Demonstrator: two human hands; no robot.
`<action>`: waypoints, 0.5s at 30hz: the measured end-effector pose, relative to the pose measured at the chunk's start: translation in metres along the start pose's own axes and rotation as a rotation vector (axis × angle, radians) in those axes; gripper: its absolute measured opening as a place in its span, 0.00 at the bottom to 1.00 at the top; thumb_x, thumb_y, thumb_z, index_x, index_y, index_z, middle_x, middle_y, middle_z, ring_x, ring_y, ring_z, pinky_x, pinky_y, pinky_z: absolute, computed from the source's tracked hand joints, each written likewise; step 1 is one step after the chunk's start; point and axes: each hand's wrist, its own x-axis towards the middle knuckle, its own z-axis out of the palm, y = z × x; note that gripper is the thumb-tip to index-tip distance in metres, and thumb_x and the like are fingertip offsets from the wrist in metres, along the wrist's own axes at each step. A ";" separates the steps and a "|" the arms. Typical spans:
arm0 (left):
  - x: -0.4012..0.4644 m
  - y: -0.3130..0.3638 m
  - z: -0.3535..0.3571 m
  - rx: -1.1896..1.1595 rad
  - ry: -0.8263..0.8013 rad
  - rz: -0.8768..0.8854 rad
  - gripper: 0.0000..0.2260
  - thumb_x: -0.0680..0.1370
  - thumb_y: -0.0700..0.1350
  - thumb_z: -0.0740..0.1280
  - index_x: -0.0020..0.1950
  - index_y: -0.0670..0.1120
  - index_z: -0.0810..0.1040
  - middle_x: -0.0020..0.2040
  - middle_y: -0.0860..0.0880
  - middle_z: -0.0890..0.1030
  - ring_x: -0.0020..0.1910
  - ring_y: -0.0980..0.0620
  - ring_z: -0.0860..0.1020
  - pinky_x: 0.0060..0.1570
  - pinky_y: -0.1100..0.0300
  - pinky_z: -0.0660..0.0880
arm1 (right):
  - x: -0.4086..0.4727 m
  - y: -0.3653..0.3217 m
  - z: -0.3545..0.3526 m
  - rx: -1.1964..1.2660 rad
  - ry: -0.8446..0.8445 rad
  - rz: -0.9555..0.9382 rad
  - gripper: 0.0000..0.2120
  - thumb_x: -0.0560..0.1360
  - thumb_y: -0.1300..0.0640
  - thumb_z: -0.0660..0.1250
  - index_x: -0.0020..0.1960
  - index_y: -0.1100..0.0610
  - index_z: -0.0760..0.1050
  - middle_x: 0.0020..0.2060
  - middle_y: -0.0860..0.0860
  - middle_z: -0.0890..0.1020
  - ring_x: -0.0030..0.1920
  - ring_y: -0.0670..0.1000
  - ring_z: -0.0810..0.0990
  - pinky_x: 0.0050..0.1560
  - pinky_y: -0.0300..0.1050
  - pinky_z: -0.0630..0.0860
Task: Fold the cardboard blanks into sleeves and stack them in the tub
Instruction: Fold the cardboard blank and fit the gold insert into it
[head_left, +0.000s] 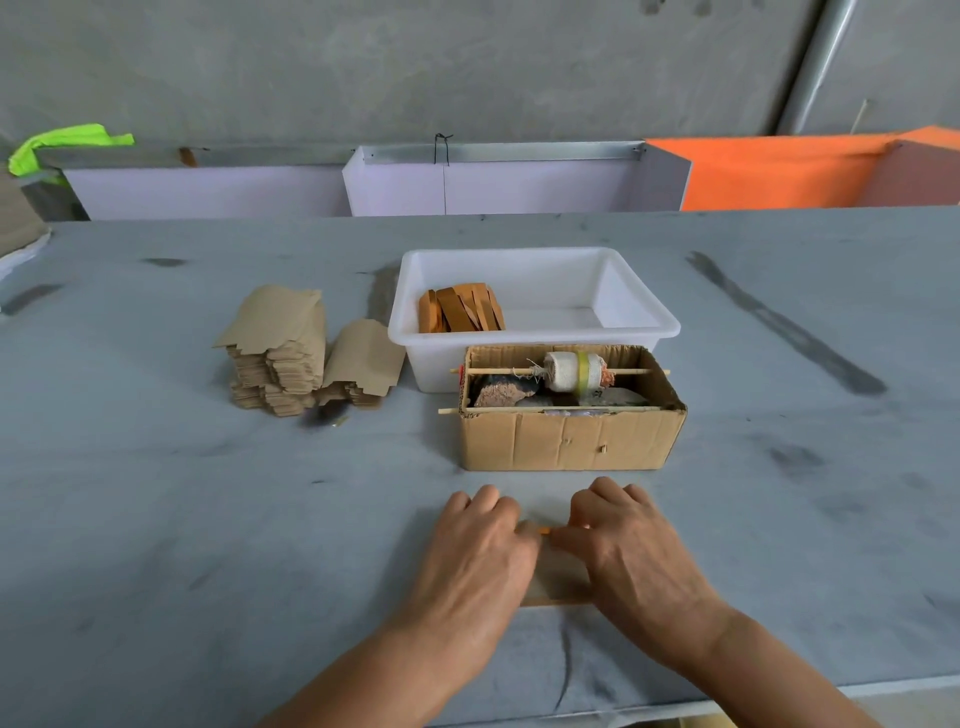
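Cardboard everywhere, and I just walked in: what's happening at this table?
A person is folding a cardboard blank on the table, the left hand and right hand pressing on it. A stack of flat blanks waits at the left. The white tub already holds a few folded sleeves.

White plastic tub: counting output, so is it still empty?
No, the white plastic tub holds orange-brown folded cardboard sleeves at its left end.

Two bare forearms come in from the bottom edge, each ending in a bare hand, the left hand (480, 551) and the right hand (631, 545). No sleeve covers either arm as far as the view reaches. Knuckles, tendons and veins stand out on the backs of both hands.
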 end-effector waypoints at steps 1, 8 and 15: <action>-0.001 0.003 0.002 -0.004 0.002 -0.016 0.14 0.48 0.45 0.80 0.27 0.51 0.77 0.26 0.53 0.71 0.29 0.53 0.74 0.28 0.63 0.67 | 0.000 -0.002 0.001 -0.005 0.014 0.002 0.14 0.52 0.67 0.71 0.32 0.50 0.80 0.28 0.48 0.74 0.30 0.51 0.74 0.26 0.43 0.71; -0.004 0.004 0.015 -0.007 -0.005 -0.050 0.13 0.51 0.46 0.80 0.30 0.50 0.80 0.31 0.52 0.70 0.33 0.52 0.73 0.30 0.60 0.66 | -0.005 -0.003 0.006 -0.002 0.141 0.013 0.17 0.64 0.63 0.52 0.34 0.53 0.79 0.29 0.50 0.73 0.29 0.52 0.73 0.26 0.44 0.69; -0.002 0.004 0.008 -0.018 0.044 -0.055 0.12 0.54 0.43 0.80 0.26 0.49 0.77 0.29 0.52 0.71 0.31 0.52 0.74 0.30 0.61 0.68 | -0.001 -0.005 0.007 -0.014 0.149 0.034 0.16 0.62 0.64 0.55 0.33 0.51 0.80 0.29 0.49 0.73 0.29 0.51 0.73 0.26 0.43 0.69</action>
